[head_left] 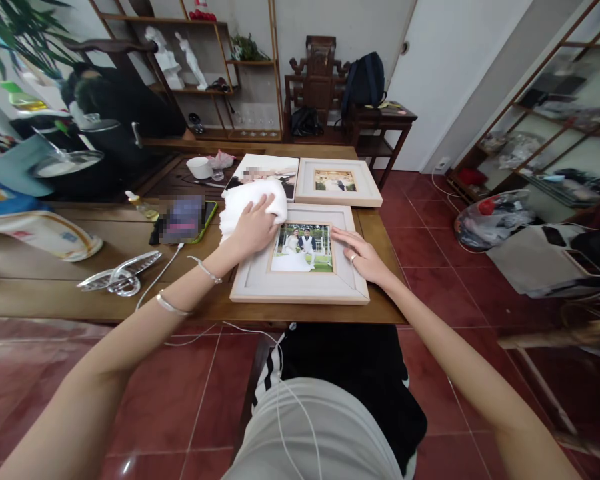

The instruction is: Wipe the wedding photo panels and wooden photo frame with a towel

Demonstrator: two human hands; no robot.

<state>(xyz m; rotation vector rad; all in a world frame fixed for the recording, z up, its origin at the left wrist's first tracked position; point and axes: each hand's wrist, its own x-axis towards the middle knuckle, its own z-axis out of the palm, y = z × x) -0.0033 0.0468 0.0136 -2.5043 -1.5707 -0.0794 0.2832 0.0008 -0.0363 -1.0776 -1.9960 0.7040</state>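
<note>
A picture frame (300, 287) with a pale, wide border lies flat on the wooden table, a photo of two people in its middle. Over its upper left corner my left hand (255, 230) grips a bunched white cloth (240, 203), fingers bent across the top of it. My right hand (361, 255), a ring on one finger, rests with fingers stretched out on the frame's right border. Behind lie a second pale frame (370, 187) with a photo and, partly covered by the cloth, a white-edged picture panel (283, 172).
On the table (190, 300) to the left are a phone (183, 220) on a white cable, a dropper bottle (143, 205), a clear plastic object (123, 273) and a white cup (199, 168). A blue-and-white pouch (40, 230) lies farther left. The table's right edge borders red floor tiles.
</note>
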